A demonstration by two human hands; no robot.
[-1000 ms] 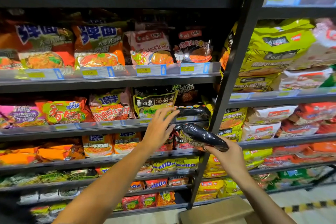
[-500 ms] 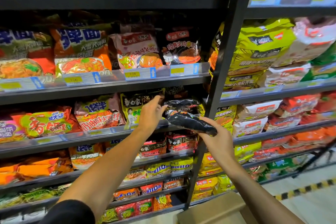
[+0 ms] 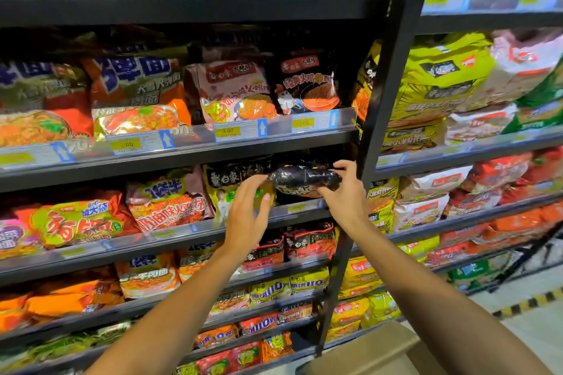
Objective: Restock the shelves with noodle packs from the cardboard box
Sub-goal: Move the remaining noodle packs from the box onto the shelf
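A black noodle pack [image 3: 304, 178] lies flat at the mouth of the third shelf [image 3: 170, 233], at its right end. My right hand [image 3: 344, 192] grips the pack's right end. My left hand [image 3: 248, 211] is beside the pack's left end with fingers apart, resting against a dark and yellow noodle pack [image 3: 231, 179] that stands next to it. A corner of the cardboard box [image 3: 374, 350] shows at the bottom, below my right arm.
Black shelves hold rows of noodle packs, orange, red, pink and green. A black upright post [image 3: 387, 94] stands just right of my right hand and splits two shelf bays. Clear price strips [image 3: 237, 131] line the shelf fronts. Floor with yellow-black tape [image 3: 530, 303] lies at the lower right.
My right hand has lifted the black pack up and pushed it into the third shelf's opening. My left hand moved right, toward the pack's left end. The camera drew closer to the shelves.
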